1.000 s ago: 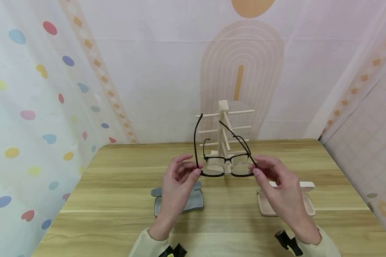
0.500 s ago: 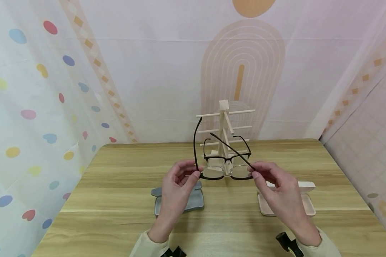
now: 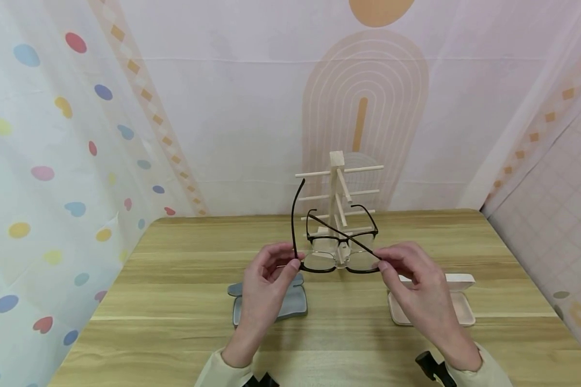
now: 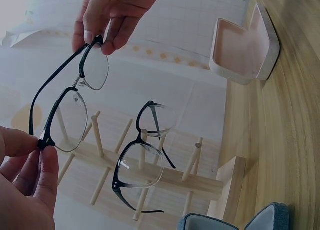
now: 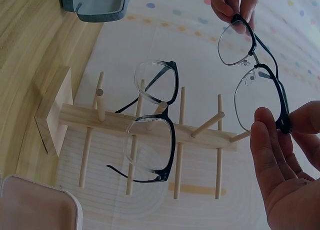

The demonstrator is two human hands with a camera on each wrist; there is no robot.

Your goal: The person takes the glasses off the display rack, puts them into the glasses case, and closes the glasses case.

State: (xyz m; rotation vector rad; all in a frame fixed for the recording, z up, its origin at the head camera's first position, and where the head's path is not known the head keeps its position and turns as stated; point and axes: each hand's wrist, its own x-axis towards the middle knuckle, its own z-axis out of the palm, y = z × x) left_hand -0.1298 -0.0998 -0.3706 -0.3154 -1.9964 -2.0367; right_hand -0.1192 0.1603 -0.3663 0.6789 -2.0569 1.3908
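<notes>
Black-rimmed eyeglasses (image 3: 340, 265) are being held above the desk (image 3: 339, 338). The left hand (image 3: 266, 285) is pinching their 9 o'clock corner, the right hand (image 3: 418, 285) their 3 o'clock corner, where the temple arm (image 3: 344, 234) is slanting inward. At 12 o'clock the wooden rack (image 3: 333, 188) is bearing a second pair (image 5: 167, 116); the grey case (image 3: 294, 303) is lying at 8, the pink case (image 3: 462, 309) at 4. The held pair is probably weighing little, its smooth lenses smudging easily, its thin rims risking bending; the stiff corners are offering the safest hold.
</notes>
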